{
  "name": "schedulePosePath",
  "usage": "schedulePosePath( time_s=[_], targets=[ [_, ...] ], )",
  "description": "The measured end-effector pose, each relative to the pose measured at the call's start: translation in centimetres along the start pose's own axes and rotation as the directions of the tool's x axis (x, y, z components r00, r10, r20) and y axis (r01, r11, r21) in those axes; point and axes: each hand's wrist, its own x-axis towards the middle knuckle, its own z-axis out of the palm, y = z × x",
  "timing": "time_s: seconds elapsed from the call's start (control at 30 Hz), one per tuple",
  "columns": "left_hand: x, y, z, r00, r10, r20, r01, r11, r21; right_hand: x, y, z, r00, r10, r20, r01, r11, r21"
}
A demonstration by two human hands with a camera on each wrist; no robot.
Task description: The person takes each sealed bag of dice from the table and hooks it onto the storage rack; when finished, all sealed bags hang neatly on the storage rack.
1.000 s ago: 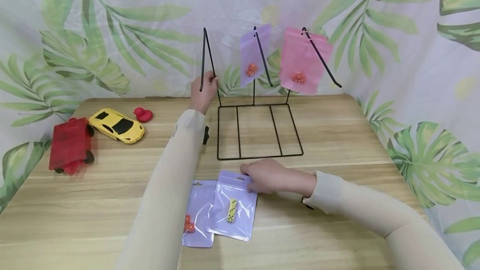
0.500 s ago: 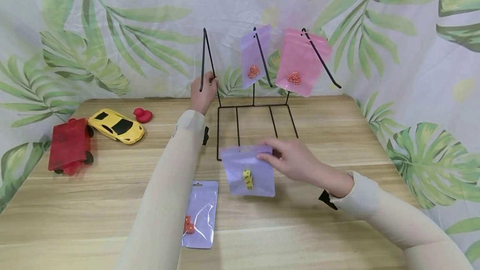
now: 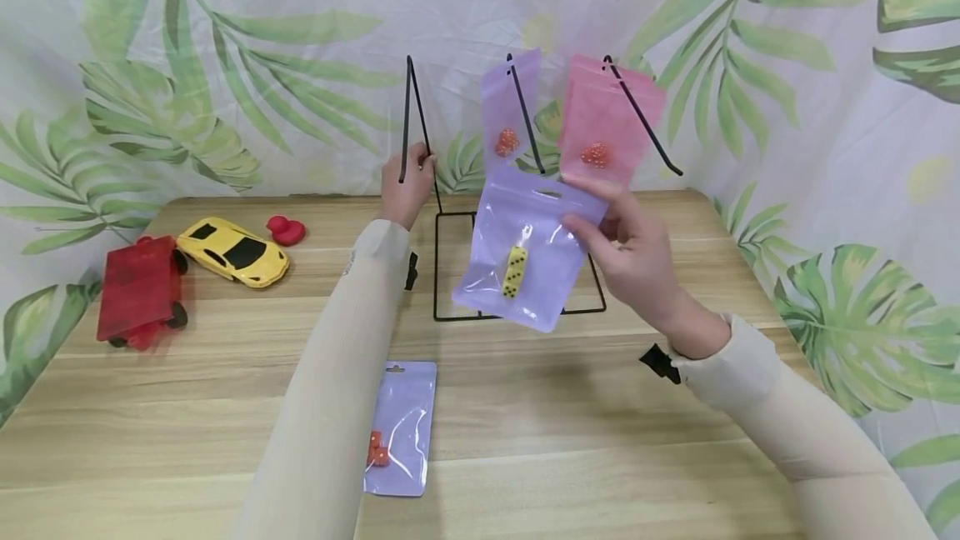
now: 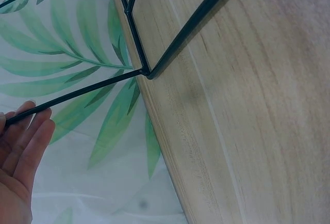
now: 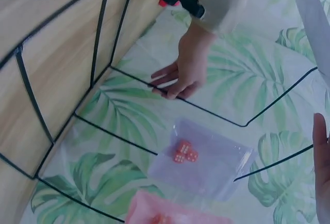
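Note:
At the upper left of the black wire rack (image 3: pixel 437 269), my left hand (image 3: pixel 405 186) pinches the rack's left upright between thumb and fingers; the left wrist view shows the fingertips around that wire. My right hand (image 3: pixel 637 257) holds a purple zip bag (image 3: pixel 551 248) by its upper right edge, thumb in front. Yellow dice (image 3: pixel 513 272) lie in a row inside it. The bag is raised in front of the rack, its hang hole uncovered. Behind it, a purple bag (image 3: pixel 498 107) hangs on the middle hook and a pink bag (image 3: pixel 600 119) on the right one, both with red dice.
Another purple bag (image 3: pixel 408 415) with red dice lies on the table, partly hidden by my left sleeve. A red toy vehicle (image 3: pixel 138 286), a yellow toy car (image 3: pixel 232 251) and a red toy duck (image 3: pixel 287 230) stand at the left. A leaf-print cloth (image 3: pixel 300 65) hangs behind.
My right hand has picked up the purple bag with yellow dice from the table and raised it in front of the hooks. The left hand stays on the rack.

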Motion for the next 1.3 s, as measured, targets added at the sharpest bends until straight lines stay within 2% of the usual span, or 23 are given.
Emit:
schedulePosePath(
  time_s=[0.27, 0.4, 0.57, 0.7, 0.8, 0.9, 1.07, 1.3],
  targets=[
    [0.1, -0.3, 0.1, 1.000, 0.004, 0.002, -0.004, 1.000, -0.030, 1.3, 0.8, 0.1, 1.000, -0.006, -0.019, 0.005, 1.000, -0.027],
    [0.2, -0.4, 0.2, 1.000, 0.008, -0.004, -0.008, 1.000, -0.030, 1.9, 1.3, 0.1, 1.000, 0.003, -0.001, -0.003, 0.999, -0.032],
    [0.4, -0.6, 0.3, 1.000, 0.013, -0.019, -0.013, 1.000, -0.016, 3.2, 2.6, 0.3, 1.000, 0.021, 0.008, -0.020, 0.993, -0.112],
    [0.5, -0.6, 0.3, 1.000, 0.010, -0.021, -0.010, 1.000, 0.001, 4.5, 4.1, 0.6, 0.994, 0.105, 0.001, -0.104, 0.986, -0.133],
    [0.4, -0.5, 0.4, 1.000, 0.008, -0.017, -0.008, 1.000, 0.013, 5.6, 5.0, 0.8, 0.979, 0.203, 0.005, -0.200, 0.969, -0.143],
    [0.3, -0.4, 0.3, 1.000, 0.016, -0.021, -0.015, 0.999, 0.028, 6.6, 5.6, 1.1, 0.963, 0.270, 0.000, -0.265, 0.946, -0.187],
    [0.3, -0.3, 0.2, 0.999, 0.025, -0.028, -0.024, 0.999, 0.034, 8.2, 6.5, 1.3, 0.949, 0.313, -0.017, -0.307, 0.916, -0.257],
    [0.4, -0.4, 0.2, 0.999, 0.033, -0.038, -0.031, 0.998, 0.047, 9.6, 7.7, 1.8, 0.933, 0.358, -0.043, -0.357, 0.896, -0.265]
  ],
)
